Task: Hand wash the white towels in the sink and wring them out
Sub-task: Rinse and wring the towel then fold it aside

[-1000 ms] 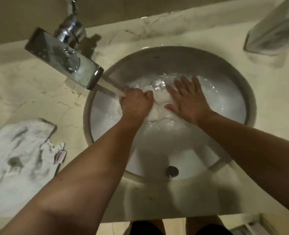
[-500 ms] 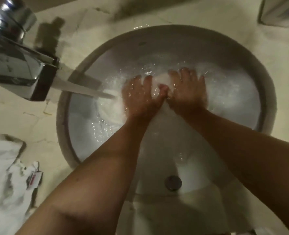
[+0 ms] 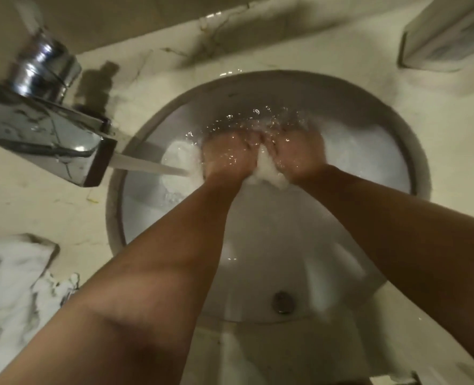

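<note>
In the sink (image 3: 397, 140), towel (image 3: 266, 169) bunched between left hand (image 3: 224, 157), right hand (image 3: 297, 154) (both underwater)

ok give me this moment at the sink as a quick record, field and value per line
place: round sink set in a marble counter
tap: chrome tap at the left, water running into the sink
left hand: left hand in the water, gripping the towel
right hand: right hand in the water, gripping the same towel
towel in sink: white towel bunched between both hands, soaked
other towel: stained towel lying on the counter, left of the sink
drain: overflow hole on the near wall, uncovered
</note>
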{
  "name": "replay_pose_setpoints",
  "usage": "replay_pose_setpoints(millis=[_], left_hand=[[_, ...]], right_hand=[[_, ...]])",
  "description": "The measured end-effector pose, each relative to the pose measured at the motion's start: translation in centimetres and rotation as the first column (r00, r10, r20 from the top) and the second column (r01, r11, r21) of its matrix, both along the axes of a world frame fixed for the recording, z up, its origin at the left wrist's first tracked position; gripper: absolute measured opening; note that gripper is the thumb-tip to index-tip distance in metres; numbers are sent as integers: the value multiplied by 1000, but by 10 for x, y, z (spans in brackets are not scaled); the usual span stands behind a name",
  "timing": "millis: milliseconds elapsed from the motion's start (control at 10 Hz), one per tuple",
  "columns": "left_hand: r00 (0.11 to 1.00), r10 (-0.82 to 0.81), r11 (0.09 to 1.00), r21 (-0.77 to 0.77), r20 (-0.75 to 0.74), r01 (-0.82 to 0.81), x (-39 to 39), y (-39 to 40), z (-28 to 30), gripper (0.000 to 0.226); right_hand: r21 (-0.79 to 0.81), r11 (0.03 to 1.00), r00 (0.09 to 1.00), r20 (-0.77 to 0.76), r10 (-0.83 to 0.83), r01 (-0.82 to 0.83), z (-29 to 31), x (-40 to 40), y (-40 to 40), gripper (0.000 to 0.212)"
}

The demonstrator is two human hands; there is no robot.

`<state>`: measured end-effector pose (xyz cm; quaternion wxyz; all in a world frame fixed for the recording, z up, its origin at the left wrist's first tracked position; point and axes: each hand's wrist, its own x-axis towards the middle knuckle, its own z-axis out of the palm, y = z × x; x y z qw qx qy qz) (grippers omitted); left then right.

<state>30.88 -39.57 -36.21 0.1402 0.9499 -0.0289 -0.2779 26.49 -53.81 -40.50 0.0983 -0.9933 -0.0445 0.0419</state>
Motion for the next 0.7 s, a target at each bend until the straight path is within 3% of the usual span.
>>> replay_pose_setpoints(millis=[100, 200, 300, 400, 500, 600, 700], left_hand=[[988, -146, 989, -21, 47, 147, 0, -2, 5, 52], [969, -208, 974, -67, 134, 218, -16, 8, 3, 57], [930, -123, 954, -217, 347, 207, -40, 22, -5, 54], [845, -233, 915, -185, 482, 358, -51, 32, -15, 67], [786, -366, 908, 5, 499, 420, -51, 26, -27, 82], [804, -283, 945, 7, 523, 328, -40, 16, -36, 77], [832, -133, 982, -44, 538, 185, -33, 7, -41, 66]], right_hand=[[88, 993, 990, -123, -67, 78, 31, -19, -6, 44], [96, 995, 992, 116, -48, 37, 20, -49, -19, 44], [61, 997, 990, 141, 31, -40, 17, -67, -25, 51], [-26, 998, 995, 85, -57, 59, 11, -79, -9, 71], [-84, 970, 971, 92, -219, 227, 3, -78, 5, 80], [-129, 925, 920, 221, -324, 357, 0, -64, 13, 70], [-113, 948, 919, 302, -254, 299, -3, -42, 11, 55]])
